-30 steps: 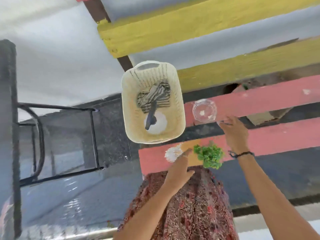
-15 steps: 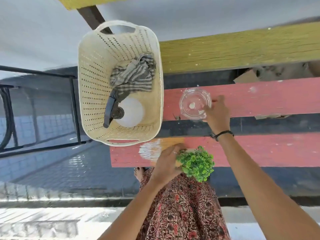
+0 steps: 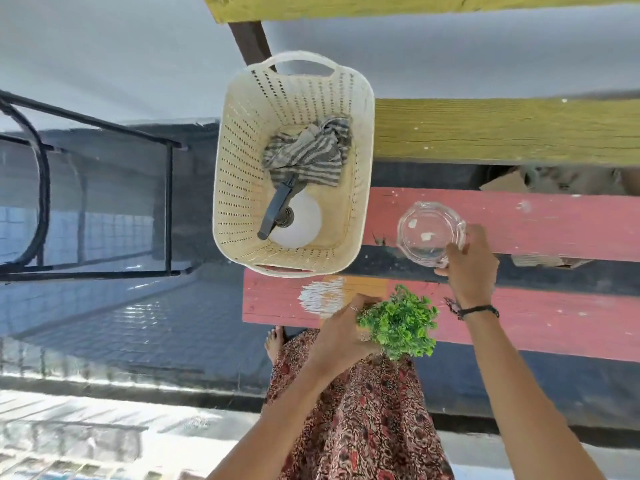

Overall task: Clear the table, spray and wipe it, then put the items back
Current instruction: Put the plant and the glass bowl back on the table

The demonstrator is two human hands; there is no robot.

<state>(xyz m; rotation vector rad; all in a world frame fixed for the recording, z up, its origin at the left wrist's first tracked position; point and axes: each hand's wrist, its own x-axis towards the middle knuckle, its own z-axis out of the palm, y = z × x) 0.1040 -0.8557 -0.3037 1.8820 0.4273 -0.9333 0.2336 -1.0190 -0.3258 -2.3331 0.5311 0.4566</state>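
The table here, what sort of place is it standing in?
Probably an outdoor patio or terrace: a painted plank table in red and yellow, wet tiled floor below, and a black metal chair frame beside it.

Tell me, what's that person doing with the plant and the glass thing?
The person is clearing a painted plank table. The left hand holds a small leafy green plant; the right hand grips a clear glass dish. A cream plastic basket beside them holds a striped cloth and white spray bottle.
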